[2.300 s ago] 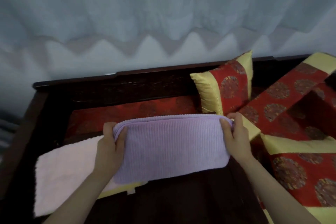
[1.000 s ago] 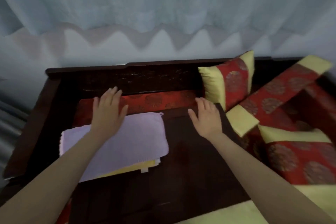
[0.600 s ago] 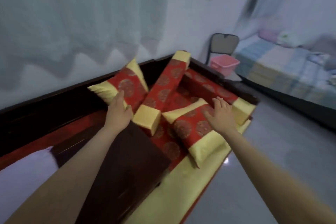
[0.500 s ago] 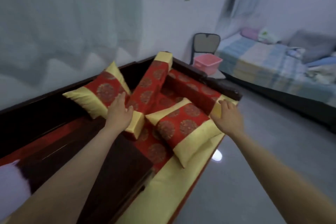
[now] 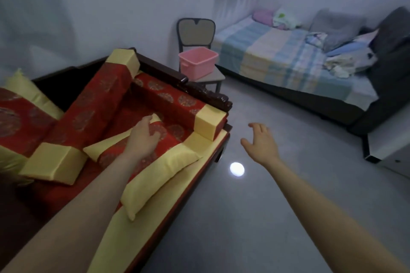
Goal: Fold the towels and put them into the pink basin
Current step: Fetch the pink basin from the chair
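The pink basin (image 5: 197,62) stands on the seat of a dark chair (image 5: 196,33) beyond the far end of the wooden couch; I cannot see anything inside it. My left hand (image 5: 143,136) hovers with relaxed fingers over a red and yellow cushion (image 5: 153,157) and holds nothing. My right hand (image 5: 260,143) is stretched out over the grey floor, fingers spread, holding nothing. No towel is in view.
Several red and yellow bolsters and cushions (image 5: 88,104) lie on the wooden couch (image 5: 206,93) at the left. A bed (image 5: 288,60) with a checked sheet and piled clothes fills the right back. Grey floor (image 5: 244,217) lies between couch and bed.
The purple towel was folded and laid on the pile at the left, then both hands let go. My view swung right, the towels left the frame, and the basin and bed came in.
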`<state>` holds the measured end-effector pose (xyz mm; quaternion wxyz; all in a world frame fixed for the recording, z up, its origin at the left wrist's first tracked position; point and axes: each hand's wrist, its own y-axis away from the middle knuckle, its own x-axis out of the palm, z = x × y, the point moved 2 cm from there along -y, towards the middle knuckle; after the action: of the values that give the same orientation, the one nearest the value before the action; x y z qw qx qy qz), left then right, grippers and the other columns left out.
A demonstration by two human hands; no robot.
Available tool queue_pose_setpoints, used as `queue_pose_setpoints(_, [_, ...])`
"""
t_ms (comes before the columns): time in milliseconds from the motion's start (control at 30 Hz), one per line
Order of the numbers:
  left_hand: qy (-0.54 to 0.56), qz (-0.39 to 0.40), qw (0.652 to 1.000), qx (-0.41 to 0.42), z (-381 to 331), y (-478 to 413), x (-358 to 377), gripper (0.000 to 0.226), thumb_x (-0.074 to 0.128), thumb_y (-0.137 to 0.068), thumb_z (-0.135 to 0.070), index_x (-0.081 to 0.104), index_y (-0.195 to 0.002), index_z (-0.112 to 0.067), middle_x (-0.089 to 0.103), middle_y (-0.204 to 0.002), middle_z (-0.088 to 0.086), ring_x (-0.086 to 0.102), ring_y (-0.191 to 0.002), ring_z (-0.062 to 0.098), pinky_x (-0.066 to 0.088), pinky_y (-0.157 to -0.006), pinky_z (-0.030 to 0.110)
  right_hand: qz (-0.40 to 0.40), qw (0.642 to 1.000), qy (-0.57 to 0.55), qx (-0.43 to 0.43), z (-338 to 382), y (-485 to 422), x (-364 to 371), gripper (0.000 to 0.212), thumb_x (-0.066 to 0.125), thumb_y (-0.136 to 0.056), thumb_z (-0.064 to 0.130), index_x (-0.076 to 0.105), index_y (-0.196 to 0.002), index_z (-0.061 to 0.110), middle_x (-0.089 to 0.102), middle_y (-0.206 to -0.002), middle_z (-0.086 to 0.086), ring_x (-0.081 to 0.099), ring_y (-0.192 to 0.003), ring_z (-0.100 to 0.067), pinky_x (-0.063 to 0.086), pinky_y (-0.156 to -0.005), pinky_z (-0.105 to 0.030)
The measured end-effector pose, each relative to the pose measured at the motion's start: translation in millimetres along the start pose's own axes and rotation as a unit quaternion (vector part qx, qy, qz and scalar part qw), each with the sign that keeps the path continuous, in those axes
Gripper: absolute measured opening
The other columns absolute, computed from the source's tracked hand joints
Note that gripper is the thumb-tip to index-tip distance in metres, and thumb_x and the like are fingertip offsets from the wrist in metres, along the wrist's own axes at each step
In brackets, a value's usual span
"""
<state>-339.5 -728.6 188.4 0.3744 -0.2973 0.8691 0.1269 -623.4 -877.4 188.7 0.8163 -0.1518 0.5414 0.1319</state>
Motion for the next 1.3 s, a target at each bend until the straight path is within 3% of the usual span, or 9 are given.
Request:
queue_pose_setpoints(167, [0.025,0.011,0.999,-0.027,-43.4,-66.3,59.1,0.053,0.053,-0.089,-0.014,0.038,-0.140,-0.008,0.055,-0.132,0.015,0.055,-0.116,0.030,0.045,-0.092,0.036,0.027,0.998,-0.037,0.033,-68.3,-83.5,3.7,0.059,0.058,-0.087,0.033,0.039,-0.139,0.012,0.041,-0.145,-0.008,0.037,-0.132,-0.024,0.037,-0.105,-0.038])
queue_pose_setpoints(400, [0.049,-0.019,0.999,-0.013,-142.9,-228.0,132.9,0.051,0.052,-0.089,-0.017,0.039,-0.138,-0.011,0.055,-0.132,0.014,0.051,-0.122,0.031,0.040,-0.103,0.038,0.012,0.998,-0.065,0.023,-136.4,-267.5,-18.7,0.060,0.060,-0.087,0.030,0.038,-0.139,0.008,0.040,-0.144,-0.012,0.037,-0.131,-0.028,0.035,-0.103,-0.037])
queue_pose_setpoints(500, [0.056,-0.008,0.998,-0.010,-193.6,-290.3,177.5,0.049,0.050,-0.090,-0.014,0.039,-0.138,-0.010,0.055,-0.130,0.013,0.053,-0.119,0.029,0.041,-0.092,0.031,0.028,0.998,-0.050,0.009,-164.0,-346.6,-29.6,0.062,0.060,-0.087,0.030,0.037,-0.140,0.009,0.039,-0.144,-0.011,0.037,-0.132,-0.027,0.035,-0.103,-0.038])
queue_pose_setpoints(667, [0.049,0.006,0.999,0.003,-263.8,-375.3,243.5,0.048,0.049,-0.090,-0.008,0.039,-0.137,-0.006,0.056,-0.101,0.006,0.053,-0.114,0.032,0.033,-0.079,0.024,0.035,0.998,-0.052,0.010,-217.0,-461.8,-41.5,0.062,0.060,-0.086,0.031,0.036,-0.140,0.010,0.038,-0.144,-0.009,0.035,-0.132,-0.027,0.036,-0.102,-0.038])
queue_pose_setpoints(733, [0.042,0.012,0.999,-0.003,-283.7,-409.1,267.4,0.048,0.050,-0.090,-0.008,0.038,-0.137,-0.006,0.059,-0.107,0.010,0.053,-0.113,0.032,0.031,-0.077,0.024,0.051,0.997,-0.050,0.007,-235.7,-507.1,-38.9,0.062,0.059,-0.087,0.031,0.035,-0.141,0.011,0.037,-0.144,-0.008,0.034,-0.133,-0.026,0.036,-0.101,-0.039])
queue_pose_setpoints(867, [0.052,-0.009,0.996,-0.074,-302.8,-476.6,315.5,0.045,0.052,-0.089,-0.011,0.042,-0.133,-0.004,0.057,-0.100,0.009,0.052,-0.098,0.024,0.033,-0.076,0.025,0.091,0.993,-0.070,0.006,-276.3,-603.7,-21.1,0.063,0.060,-0.086,0.029,0.034,-0.141,0.011,0.037,-0.145,-0.009,0.037,-0.132,-0.026,0.037,-0.101,-0.039])
queue_pose_setpoints(1000, [0.122,-0.075,0.973,-0.183,-294.0,-535.9,334.2,0.044,0.054,-0.090,-0.016,0.046,-0.132,-0.007,0.057,-0.127,0.016,0.054,-0.116,0.033,0.043,-0.093,0.038,0.148,0.975,-0.168,0.018,-297.5,-701.5,-14.3,0.060,0.061,-0.088,0.025,0.034,-0.140,0.012,0.039,-0.145,-0.009,0.044,-0.127,-0.027,0.039,-0.098,-0.037])
queue_pose_setpoints(1133, [0.234,-0.121,0.919,-0.294,-278.2,-577.8,338.9,0.035,0.057,-0.089,-0.017,0.054,-0.123,-0.009,0.062,-0.117,0.018,0.060,-0.108,0.033,0.048,-0.089,0.042,0.205,0.930,-0.281,0.116,-312.8,-786.4,-2.9,0.050,0.060,-0.090,0.021,0.039,-0.134,0.010,0.046,-0.134,-0.013,0.050,-0.105,-0.026,0.044,-0.089,-0.038])
queue_pose_setpoints(1300, [0.256,-0.154,0.894,-0.333,-266.9,-645.8,346.9,0.030,0.053,-0.090,-0.012,0.055,-0.120,-0.006,0.063,-0.105,0.017,0.061,-0.097,0.030,0.048,-0.082,0.039,0.232,0.922,-0.281,0.126,-310.3,-896.3,36.2,0.048,0.061,-0.088,0.021,0.043,-0.130,0.010,0.048,-0.129,-0.013,0.051,-0.106,-0.029,0.046,-0.087,-0.040])
